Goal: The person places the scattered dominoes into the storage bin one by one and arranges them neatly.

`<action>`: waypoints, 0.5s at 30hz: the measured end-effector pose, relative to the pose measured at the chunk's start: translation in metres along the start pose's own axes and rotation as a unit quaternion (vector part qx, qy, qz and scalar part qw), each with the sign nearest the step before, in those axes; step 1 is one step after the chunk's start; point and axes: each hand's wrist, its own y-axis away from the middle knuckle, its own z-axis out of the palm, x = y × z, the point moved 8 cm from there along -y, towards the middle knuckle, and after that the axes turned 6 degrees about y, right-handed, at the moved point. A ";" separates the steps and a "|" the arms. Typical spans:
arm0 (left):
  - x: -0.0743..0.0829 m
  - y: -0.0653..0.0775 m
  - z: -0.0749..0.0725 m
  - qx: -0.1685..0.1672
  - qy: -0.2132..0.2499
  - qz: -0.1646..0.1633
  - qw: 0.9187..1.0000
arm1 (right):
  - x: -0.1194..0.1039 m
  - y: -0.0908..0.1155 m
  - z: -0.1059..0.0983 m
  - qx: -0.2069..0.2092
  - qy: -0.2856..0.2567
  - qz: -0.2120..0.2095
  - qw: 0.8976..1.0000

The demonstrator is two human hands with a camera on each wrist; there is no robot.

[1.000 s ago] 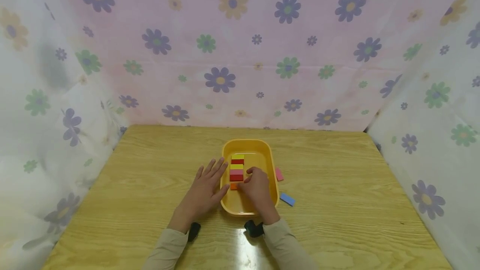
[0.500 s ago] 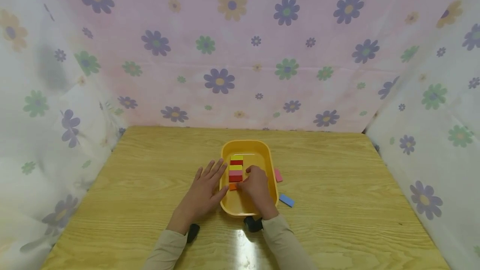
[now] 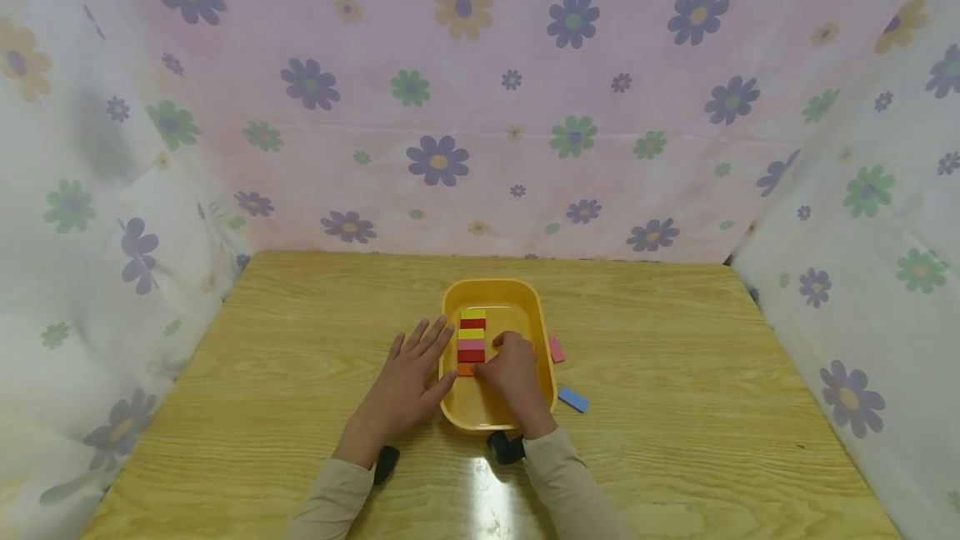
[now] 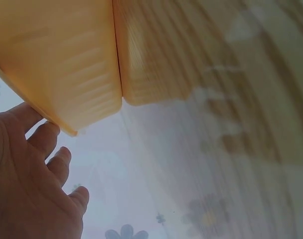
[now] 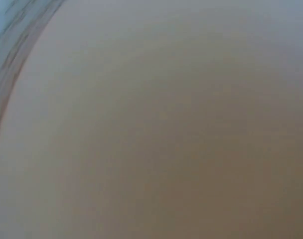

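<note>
In the head view, my right hand (image 3: 517, 377) reaches into a yellow tray (image 3: 542, 315). Its thumb and fingertips pinch an orange domino-like block (image 3: 465, 370), partly hidden by the fingers. Just beyond this block runs a row of similar pieces along the tray's left side: red (image 3: 471, 356), pink (image 3: 471, 345) and yellow (image 3: 471, 334), then, past a small gap, another red and yellow pair (image 3: 472, 319). My left hand (image 3: 405, 382) rests at the tray's left rim, fingers extended. The left wrist view has those fingers (image 4: 52, 139) against the tray's outer wall (image 4: 67, 64).
Right of the tray, a pink block (image 3: 557, 349) and a blue block (image 3: 573, 399) lie on the wooden table (image 3: 675, 407). Flower-patterned sheets (image 3: 480, 107) enclose the back and sides. The right wrist view is mostly a blurred, close surface.
The orange block has moved slightly away from me, closer to the near red block, with my right hand still pinching it. My left hand stays at the rim.
</note>
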 end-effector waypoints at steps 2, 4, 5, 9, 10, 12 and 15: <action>0.000 -0.001 -0.002 -0.002 -0.001 -0.001 1.000 | -0.002 -0.001 0.000 0.003 0.002 -0.001 1.000; -0.001 -0.001 -0.003 -0.001 -0.005 0.001 1.000 | -0.004 -0.002 0.000 0.007 0.006 -0.007 1.000; -0.001 -0.002 -0.004 0.001 -0.005 0.002 1.000 | -0.005 -0.002 0.000 0.008 0.005 -0.008 1.000; -0.001 -0.002 -0.004 0.009 -0.012 0.011 1.000 | -0.006 -0.002 -0.001 0.008 0.001 -0.008 1.000; -0.001 -0.002 -0.003 0.009 -0.011 0.012 1.000 | -0.005 -0.001 -0.001 0.007 -0.001 -0.005 1.000; -0.001 -0.001 -0.001 0.009 -0.008 0.015 1.000 | -0.004 -0.001 -0.002 0.006 -0.001 -0.001 1.000; 0.000 0.001 0.002 0.008 -0.003 0.015 1.000 | -0.001 0.001 -0.001 0.004 0.000 0.002 1.000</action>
